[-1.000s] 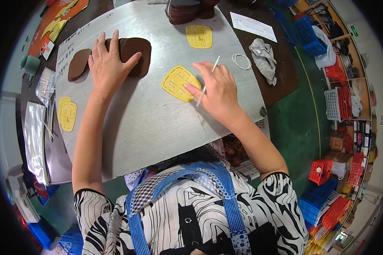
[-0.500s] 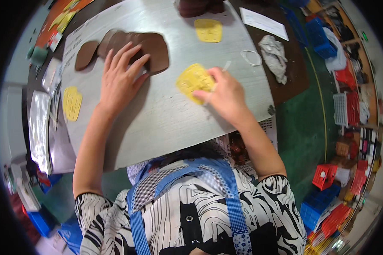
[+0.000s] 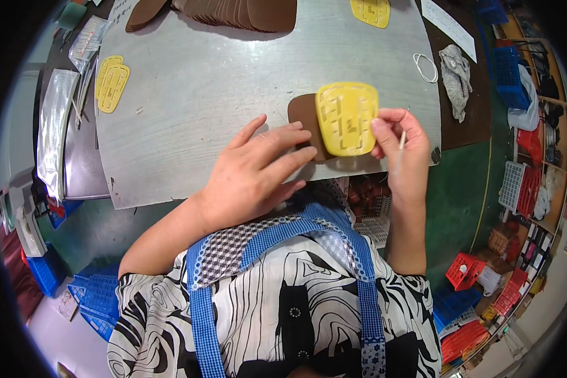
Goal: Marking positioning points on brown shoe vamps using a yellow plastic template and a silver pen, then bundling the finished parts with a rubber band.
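Note:
A single brown leather-like piece [image 3: 303, 116] lies near the table's front edge. My left hand [image 3: 252, 173] is open, its fingers apart and the tips at that piece's left side. In my right hand [image 3: 404, 148] a yellow template [image 3: 348, 126] with cut slots is pinched by its right edge between thumb and fingers. The template covers the right part of the brown piece; whether they touch I cannot tell. A thin pale stick [image 3: 402, 143], perhaps a marking refill, also sits in my right hand. Farther off lies a fanned row of brown pieces [image 3: 233, 14].
Yellow templates [image 3: 114, 89] overlap at the table's left. Another template [image 3: 372, 11] lies at the far right. A white loop of cord [image 3: 426, 68], a crumpled grey cloth [image 3: 455, 82] and a paper sheet [image 3: 448, 26] are at the right. Shelves with baskets [image 3: 513, 186] stand beyond.
My left hand has left the brown row and come nearer me, to a single brown piece. My right hand has brought the yellow template over that piece. The view has shifted.

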A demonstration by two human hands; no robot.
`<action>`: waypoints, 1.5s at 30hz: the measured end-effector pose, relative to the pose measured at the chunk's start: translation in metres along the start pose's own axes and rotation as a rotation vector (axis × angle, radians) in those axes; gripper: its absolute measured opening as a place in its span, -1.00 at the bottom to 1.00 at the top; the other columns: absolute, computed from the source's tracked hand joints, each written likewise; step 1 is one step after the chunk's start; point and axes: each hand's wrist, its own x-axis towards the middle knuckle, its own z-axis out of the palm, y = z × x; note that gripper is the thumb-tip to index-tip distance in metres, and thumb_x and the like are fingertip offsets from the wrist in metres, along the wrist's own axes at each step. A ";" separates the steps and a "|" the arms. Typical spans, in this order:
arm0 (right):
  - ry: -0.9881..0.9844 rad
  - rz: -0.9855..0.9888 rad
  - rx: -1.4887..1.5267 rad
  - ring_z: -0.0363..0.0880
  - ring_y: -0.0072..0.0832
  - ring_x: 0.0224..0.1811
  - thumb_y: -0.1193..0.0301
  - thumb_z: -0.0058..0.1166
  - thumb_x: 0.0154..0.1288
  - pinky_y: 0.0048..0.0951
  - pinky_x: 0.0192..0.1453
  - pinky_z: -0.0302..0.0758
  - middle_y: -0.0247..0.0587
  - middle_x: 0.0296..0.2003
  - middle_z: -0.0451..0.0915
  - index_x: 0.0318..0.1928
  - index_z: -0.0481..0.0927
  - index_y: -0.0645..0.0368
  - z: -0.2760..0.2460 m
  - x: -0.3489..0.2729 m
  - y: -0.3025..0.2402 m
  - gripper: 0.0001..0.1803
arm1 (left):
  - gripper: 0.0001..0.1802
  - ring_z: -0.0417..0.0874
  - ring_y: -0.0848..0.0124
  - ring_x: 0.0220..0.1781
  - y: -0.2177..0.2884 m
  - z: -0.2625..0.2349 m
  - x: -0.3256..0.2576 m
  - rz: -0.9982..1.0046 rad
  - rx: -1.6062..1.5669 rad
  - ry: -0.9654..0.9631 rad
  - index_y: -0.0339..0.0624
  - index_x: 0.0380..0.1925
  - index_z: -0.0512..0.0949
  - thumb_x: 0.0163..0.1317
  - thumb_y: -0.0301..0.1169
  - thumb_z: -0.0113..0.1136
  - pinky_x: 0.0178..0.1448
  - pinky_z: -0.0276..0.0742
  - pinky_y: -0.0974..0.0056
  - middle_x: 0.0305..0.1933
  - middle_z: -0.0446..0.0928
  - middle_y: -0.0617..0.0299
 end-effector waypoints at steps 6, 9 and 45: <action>-0.020 -0.034 -0.181 0.56 -0.70 -0.41 0.51 0.34 0.35 -0.61 -0.34 0.53 -0.36 -0.41 0.64 -0.20 0.59 0.28 0.022 -0.018 0.006 -0.84 | -0.56 0.61 0.13 0.11 -0.008 -0.002 0.004 -0.104 -0.047 0.286 -0.07 -0.02 0.69 0.01 -0.53 0.46 0.19 0.53 -0.01 0.04 0.60 0.13; -0.006 -0.031 -0.231 0.58 -0.69 -0.42 0.53 0.32 0.34 -0.57 -0.34 0.54 -0.33 -0.42 0.65 -0.18 0.60 0.29 0.025 -0.016 0.007 -0.85 | -0.55 0.52 0.19 -0.03 -0.006 0.002 0.008 -0.138 0.012 0.265 -0.01 0.04 0.69 0.06 -0.42 0.45 0.10 0.43 0.06 -0.09 0.52 0.19; -0.355 -0.520 -0.432 0.66 -0.32 -0.38 0.34 0.10 0.53 -0.36 -0.24 0.56 -0.16 -0.37 0.68 -0.24 0.68 0.27 0.043 0.024 -0.008 -0.75 | -0.64 0.47 0.17 0.28 -0.002 0.016 0.013 -0.214 0.182 0.226 0.15 -0.05 0.68 0.10 -0.24 0.44 0.37 0.30 0.02 0.33 0.51 0.37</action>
